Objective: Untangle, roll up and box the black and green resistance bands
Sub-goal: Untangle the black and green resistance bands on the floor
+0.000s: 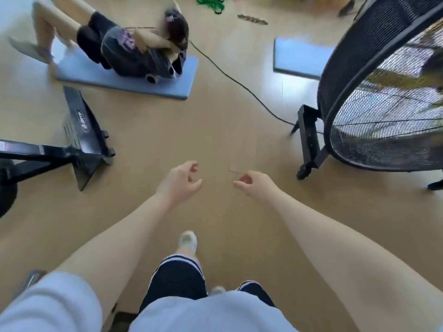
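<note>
White tee (203, 312), navy shorts (176, 276)

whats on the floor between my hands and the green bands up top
Head view: mostly bare wood floor, crossed by a black cable. Both hands, left and right, hold nothing; the green bands lie far ahead.

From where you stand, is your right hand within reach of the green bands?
Probably not. The green bands lie far across the floor at the top of view; the right hand hangs empty well short. No obstacle blocks the way, only open floor.
</note>
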### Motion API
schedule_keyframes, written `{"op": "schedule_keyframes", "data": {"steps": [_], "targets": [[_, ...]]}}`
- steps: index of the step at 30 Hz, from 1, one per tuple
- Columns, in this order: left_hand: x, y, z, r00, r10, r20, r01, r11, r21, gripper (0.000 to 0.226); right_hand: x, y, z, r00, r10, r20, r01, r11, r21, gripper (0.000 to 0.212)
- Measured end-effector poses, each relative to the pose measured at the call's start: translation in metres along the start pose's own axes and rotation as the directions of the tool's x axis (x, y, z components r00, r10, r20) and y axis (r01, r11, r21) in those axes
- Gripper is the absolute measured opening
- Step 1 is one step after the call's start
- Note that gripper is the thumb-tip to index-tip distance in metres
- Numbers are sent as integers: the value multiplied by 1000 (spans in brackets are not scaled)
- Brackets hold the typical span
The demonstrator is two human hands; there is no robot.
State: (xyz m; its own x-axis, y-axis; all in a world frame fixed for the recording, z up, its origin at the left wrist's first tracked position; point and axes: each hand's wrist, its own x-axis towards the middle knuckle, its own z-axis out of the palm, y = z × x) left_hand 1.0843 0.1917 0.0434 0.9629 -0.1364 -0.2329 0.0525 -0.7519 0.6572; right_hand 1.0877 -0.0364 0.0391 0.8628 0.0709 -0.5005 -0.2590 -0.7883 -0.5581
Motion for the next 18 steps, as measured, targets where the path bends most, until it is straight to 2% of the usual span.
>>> {"op": "schedule_keyframes", "data": {"steps": [4,10,18], "targets": [[121,-4,-34,999,47,13,-48,998,36,49,101,-37,-27,999,7,-45,-4,999,53,40],[312,50,-82,961,247,125,-260,961,94,49,221,-78,-112,968,162,-191,-109,959,262,42],[509,145,-92,895,401,196,-416,908,42,50,330,-59,-237,886,334,-323,-215,911,352,45]]}}
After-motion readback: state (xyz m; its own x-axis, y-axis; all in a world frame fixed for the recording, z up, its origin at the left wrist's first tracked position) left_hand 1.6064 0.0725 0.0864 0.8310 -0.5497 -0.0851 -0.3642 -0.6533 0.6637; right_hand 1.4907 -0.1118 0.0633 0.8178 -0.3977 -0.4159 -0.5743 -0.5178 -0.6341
